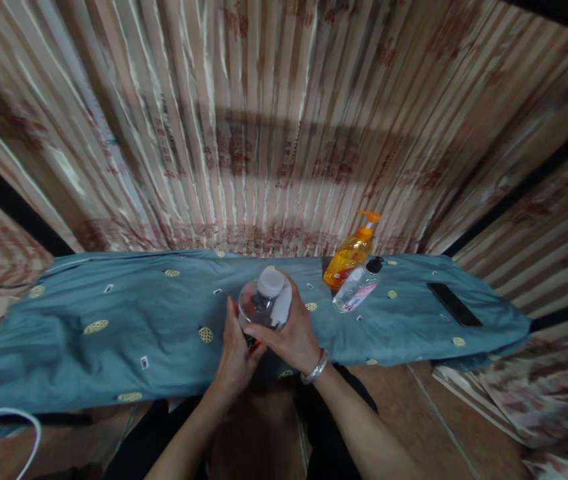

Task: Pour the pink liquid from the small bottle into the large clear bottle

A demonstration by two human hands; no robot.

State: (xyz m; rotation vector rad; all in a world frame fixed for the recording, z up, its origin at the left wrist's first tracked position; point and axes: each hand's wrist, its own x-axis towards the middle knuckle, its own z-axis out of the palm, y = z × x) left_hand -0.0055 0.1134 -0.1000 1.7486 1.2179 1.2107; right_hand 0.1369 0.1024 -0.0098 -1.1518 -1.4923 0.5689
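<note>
I take this for a room in a home — striped, patterned curtains (274, 133) hang behind a low surface draped in a teal cloth (114, 320), with a soap pump bottle (351, 253) and a phone (454, 304) on it.

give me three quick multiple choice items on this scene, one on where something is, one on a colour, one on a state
1. Where does the flat black phone lie?
A. on the blue cloth's right end
B. in the left hand
C. on the floor

2. What colour is the pump bottle beside the small clear black-capped bottle?
A. green
B. orange
C. white

3. How is the clear white-capped bottle held?
A. lying untouched on the blue patterned cloth
B. gripped by both hands
C. by one hand only

Answers: 1 A, it rests on the cloth far right. 2 B, body and pump are orange. 3 B, the left hand and right hand both wrap it.
</note>
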